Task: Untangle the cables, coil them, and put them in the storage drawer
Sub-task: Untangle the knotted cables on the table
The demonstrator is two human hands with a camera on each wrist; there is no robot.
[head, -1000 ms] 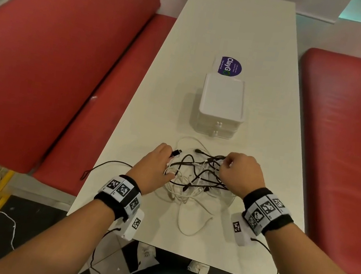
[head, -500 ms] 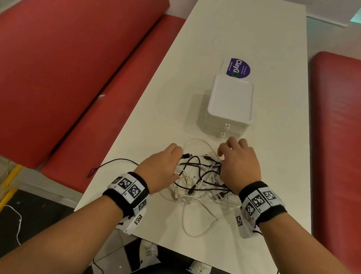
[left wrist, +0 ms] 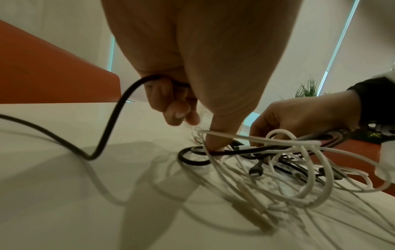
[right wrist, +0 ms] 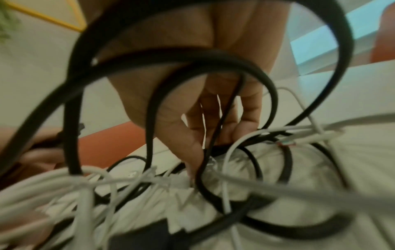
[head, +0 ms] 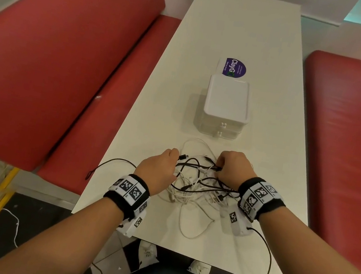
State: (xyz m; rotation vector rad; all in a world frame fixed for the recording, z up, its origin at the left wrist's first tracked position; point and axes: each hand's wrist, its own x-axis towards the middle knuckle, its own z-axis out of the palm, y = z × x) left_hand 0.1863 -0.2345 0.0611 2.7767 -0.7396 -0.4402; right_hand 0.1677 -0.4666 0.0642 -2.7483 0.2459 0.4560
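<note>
A tangle of black and white cables [head: 200, 183] lies on the white table [head: 240, 27], near its front edge. My left hand [head: 160, 167] sits at the tangle's left side; its curled fingers grip a black cable [left wrist: 115, 115] that trails off the left table edge, while the thumb presses down into the heap. My right hand [head: 234, 167] is at the tangle's far right and pinches a black strand [right wrist: 215, 128] with curled fingers. Beyond the cables a white two-drawer storage box [head: 226, 106] has both drawers closed.
A purple round sticker [head: 234, 67] lies on the table behind the box. Red bench seats [head: 58, 49] run along both sides. A black lead [head: 267, 256] hangs from my right wrist camera over the table's front edge.
My right hand has drawn back from near the drawer box and curled its fingers onto a black strand in the tangle. The left hand has stayed at the tangle's left side.
</note>
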